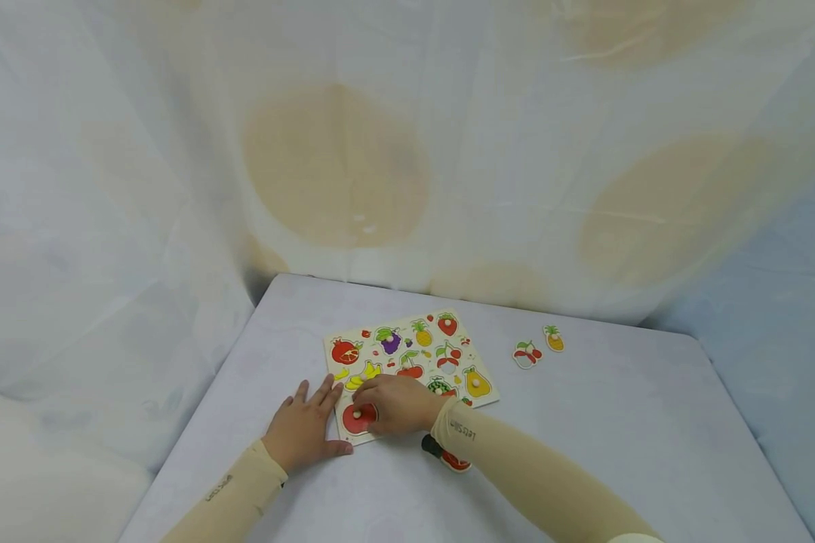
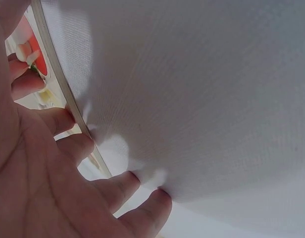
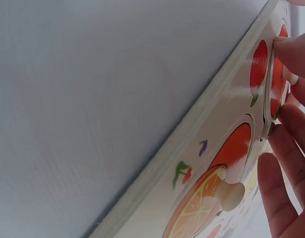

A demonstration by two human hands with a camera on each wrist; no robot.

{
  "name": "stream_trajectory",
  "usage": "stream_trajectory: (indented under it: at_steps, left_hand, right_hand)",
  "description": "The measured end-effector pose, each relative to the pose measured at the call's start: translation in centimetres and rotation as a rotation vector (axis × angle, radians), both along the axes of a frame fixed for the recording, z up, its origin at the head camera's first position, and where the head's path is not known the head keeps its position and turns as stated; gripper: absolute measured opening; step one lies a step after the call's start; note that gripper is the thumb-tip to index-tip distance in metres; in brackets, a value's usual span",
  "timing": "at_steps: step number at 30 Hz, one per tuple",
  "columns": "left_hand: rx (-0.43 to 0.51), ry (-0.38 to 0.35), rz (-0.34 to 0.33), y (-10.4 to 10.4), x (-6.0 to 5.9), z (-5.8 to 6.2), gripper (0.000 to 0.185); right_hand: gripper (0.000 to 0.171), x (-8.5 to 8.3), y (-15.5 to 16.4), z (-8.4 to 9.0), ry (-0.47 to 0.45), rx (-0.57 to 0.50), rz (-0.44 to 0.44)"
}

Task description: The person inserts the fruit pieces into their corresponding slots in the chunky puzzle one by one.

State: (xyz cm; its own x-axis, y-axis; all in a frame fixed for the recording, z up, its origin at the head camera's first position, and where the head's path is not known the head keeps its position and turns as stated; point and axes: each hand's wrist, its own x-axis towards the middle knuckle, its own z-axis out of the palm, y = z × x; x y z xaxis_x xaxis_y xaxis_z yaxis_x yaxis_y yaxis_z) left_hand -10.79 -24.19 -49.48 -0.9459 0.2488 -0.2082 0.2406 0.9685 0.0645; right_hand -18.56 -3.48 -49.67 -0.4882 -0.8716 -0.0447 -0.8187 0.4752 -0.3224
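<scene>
A wooden knobbed fruit puzzle board (image 1: 330,343) lies on the table, tilted a little. My right hand (image 1: 397,406) is over its near left part, its thumb and fingers at the edges of a round red fruit piece (image 1: 355,424). In the right wrist view that red fruit piece (image 3: 277,91) stands tilted out from the board, between thumb and fingers, its knob near the thumb. An orange piece (image 3: 199,203) is beside it on the board. My left hand (image 1: 302,430) lies with fingers spread, fingertips at the board's left edge (image 2: 68,94).
A cherry piece (image 1: 527,354) and a pineapple piece (image 1: 553,338) lie to the right of the board. Another red piece (image 1: 456,462) shows partly from under the right forearm. Patterned cloth (image 1: 339,166) hangs behind the table's far edge.
</scene>
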Motion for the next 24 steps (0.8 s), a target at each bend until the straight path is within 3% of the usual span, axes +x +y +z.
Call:
stream_trajectory:
  at_steps: [20, 24]
  left_hand:
    - [-0.018, 0.007, -0.005, 0.1, 0.1, 0.2, 0.107]
    - [-0.012, 0.004, 0.001, 0.1, 0.0, 0.3, 0.107]
  right_hand:
    - [0.033, -0.1, 0.5, 0.2, 0.005, -0.036, 0.003]
    - [0.032, -0.7, 1.4, 0.7, -0.018, -0.044, -0.042]
